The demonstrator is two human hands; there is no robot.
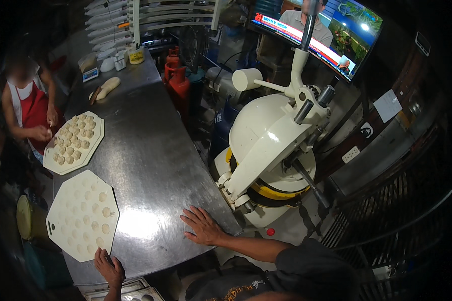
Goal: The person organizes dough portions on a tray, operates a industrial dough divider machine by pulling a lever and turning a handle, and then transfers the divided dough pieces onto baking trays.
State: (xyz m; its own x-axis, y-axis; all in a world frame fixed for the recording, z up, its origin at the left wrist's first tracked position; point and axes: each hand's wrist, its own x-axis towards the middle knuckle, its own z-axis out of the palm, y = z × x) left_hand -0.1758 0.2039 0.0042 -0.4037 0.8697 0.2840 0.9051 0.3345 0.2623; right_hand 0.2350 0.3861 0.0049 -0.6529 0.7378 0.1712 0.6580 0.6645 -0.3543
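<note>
My right hand (202, 227) lies flat on the steel table (150, 165), fingers spread, with nothing in it. My left hand (109, 267) rests at the near corner of a cream octagonal dough plate (83, 216), its fingers apart and the fingertips touching the rim. Several round hollows in that plate hold no dough. Beyond it, a second cream plate (96, 145) carries several rows of small dough balls (71, 141). To the right of the table stands a cream dough divider (261, 125) with a yellow band and a long lever.
At the table's far left, a person in a red apron (31, 103) has both hands by the dough balls. A dough piece (108, 88), a scale (90, 74) and a yellow tub (135, 55) sit farther back. Red gas cylinders (177, 83) stand beside the table.
</note>
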